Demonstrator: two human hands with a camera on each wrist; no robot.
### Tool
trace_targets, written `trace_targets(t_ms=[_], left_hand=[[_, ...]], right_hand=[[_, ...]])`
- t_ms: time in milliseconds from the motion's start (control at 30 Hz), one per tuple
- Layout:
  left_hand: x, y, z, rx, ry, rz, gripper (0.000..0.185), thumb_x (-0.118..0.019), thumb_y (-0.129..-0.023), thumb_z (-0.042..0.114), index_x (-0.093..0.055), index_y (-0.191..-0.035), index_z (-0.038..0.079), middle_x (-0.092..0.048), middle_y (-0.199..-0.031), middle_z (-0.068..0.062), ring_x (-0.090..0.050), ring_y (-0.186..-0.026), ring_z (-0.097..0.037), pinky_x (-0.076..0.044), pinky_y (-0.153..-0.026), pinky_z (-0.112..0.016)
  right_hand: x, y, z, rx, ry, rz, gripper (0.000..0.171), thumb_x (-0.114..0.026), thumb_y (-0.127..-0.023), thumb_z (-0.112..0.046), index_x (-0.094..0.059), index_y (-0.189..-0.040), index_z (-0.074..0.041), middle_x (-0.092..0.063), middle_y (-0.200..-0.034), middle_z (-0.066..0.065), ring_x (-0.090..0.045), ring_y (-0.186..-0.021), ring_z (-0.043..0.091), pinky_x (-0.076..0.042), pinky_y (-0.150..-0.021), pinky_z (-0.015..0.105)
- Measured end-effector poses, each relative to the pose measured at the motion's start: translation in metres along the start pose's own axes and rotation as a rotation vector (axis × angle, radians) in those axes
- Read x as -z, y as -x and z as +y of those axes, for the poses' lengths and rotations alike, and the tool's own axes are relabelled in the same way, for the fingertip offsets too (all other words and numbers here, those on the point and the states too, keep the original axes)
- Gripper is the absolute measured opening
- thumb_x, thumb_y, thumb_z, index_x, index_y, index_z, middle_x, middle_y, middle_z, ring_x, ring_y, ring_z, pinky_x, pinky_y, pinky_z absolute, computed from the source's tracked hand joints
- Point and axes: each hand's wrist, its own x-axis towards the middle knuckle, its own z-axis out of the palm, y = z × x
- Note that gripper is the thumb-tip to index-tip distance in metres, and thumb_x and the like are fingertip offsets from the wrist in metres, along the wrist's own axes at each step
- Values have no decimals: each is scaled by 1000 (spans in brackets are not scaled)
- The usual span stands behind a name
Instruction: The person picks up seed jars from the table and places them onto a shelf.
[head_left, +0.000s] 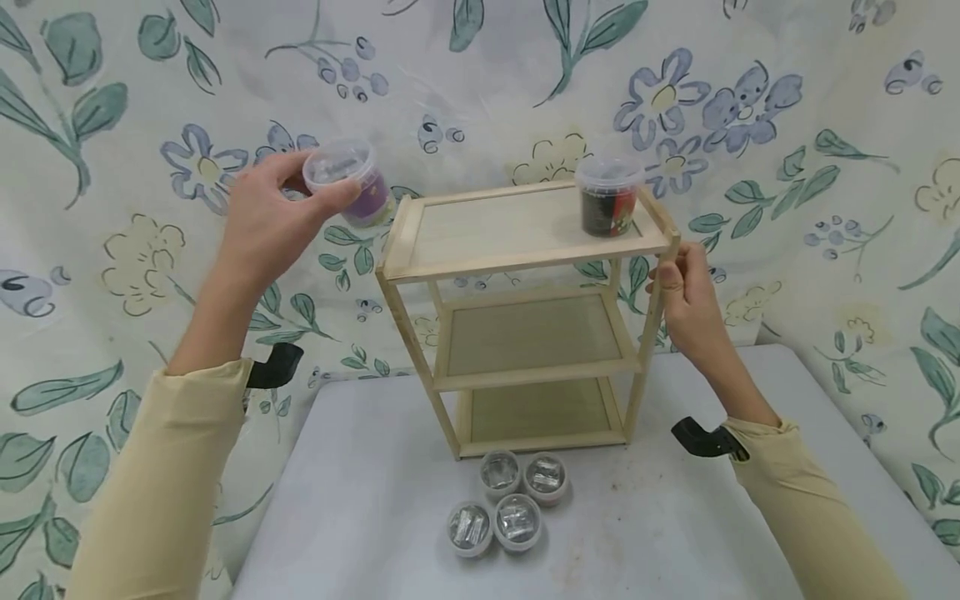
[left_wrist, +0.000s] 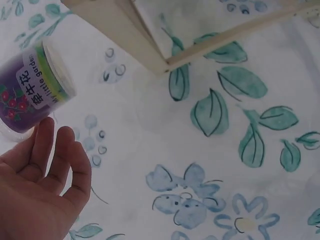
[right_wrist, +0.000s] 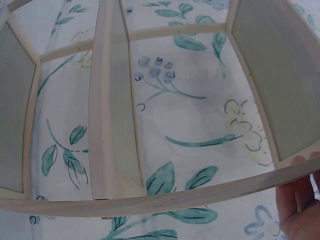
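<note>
1. Left hand (head_left: 273, 204), upper left of the frame: thumb and fingers grip a purple tub (head_left: 369, 198), which is tilted and held in the air near the rack's upper left corner, apart from it.
2. Rack (head_left: 487, 232), centre: wooden, three tiers, standing on the white table (head_left: 360, 500); the lower two tiers show no tub.
3. Lower centre, on the table before the rack: front left tub (head_left: 470, 529), back left tub (head_left: 500, 473), front right tub (head_left: 517, 522) and back right tub (head_left: 546, 478), all lidded, with silvery contents.
4. Black tub (head_left: 609, 204), upper right: upright at the right end of the top tier.
5. Right hand (head_left: 690, 304), right of centre: curled round the rack's right post, near its top.
6. Progress, as I judge it: one tub is up on the rack, one is in hand, four remain on the table, so the work looks early.
7. Writing: the purple tub reads "My little garden" beside Chinese characters, apparently 牵牛花, over printed red flowers. The black tub's red label is illegible here.
</note>
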Motion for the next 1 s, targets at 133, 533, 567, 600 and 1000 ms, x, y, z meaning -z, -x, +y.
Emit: trace_targets(t_ms=[133, 533, 567, 600, 1000], left_hand=[[-10, -7, 12, -11, -22, -63, 62, -66, -86, 52, -61, -134, 13, -59, -104, 0, -47, -92, -14, -38, -73, -29], [-37, -13, 24, -31, -4, -225, 63, -63, -89, 55, -60, -133, 11, -64, -114, -8, -52, -97, -21, -44, -78, -33], [-39, -13, 24, -29, -4, -232, 63, -63, -88, 56, -61, -132, 11, -64, -114, -8, -53, -97, -21, -44, -78, -34], [-40, -12, 24, -27, -3, -236, 64, -63, -88, 56, -61, -132, 11, -65, -114, -8, -53, -98, -21, -44, -78, -34], [-55, -15, 19, -8, -19, -277, 67, -64, -86, 60, -62, -130, 9, -66, -110, -9, -54, -95, -23, -44, -78, -36]], right_hand=[[0, 0, 0, -3, 1, 2, 40, -35, -106, -27, -35, -123, 9, -51, -98, 20, -52, -82, 9, -42, -75, 24], [0, 0, -2, 7, -4, 24, 38, -36, -106, -27, -37, -121, 8, -51, -97, 16, -52, -82, 8, -42, -76, 24], [0, 0, -2, 3, -4, 19, 38, -36, -106, -27, -36, -122, 8, -50, -97, 16, -52, -82, 8, -42, -76, 24], [0, 0, -2, -1, -5, 15, 39, -35, -106, -26, -36, -123, 8, -50, -97, 15, -52, -82, 8, -42, -76, 25], [-1, 1, -2, -26, -11, -7, 39, -35, -107, -26, -33, -124, 9, -49, -99, 15, -52, -85, 9, -42, -79, 28]])
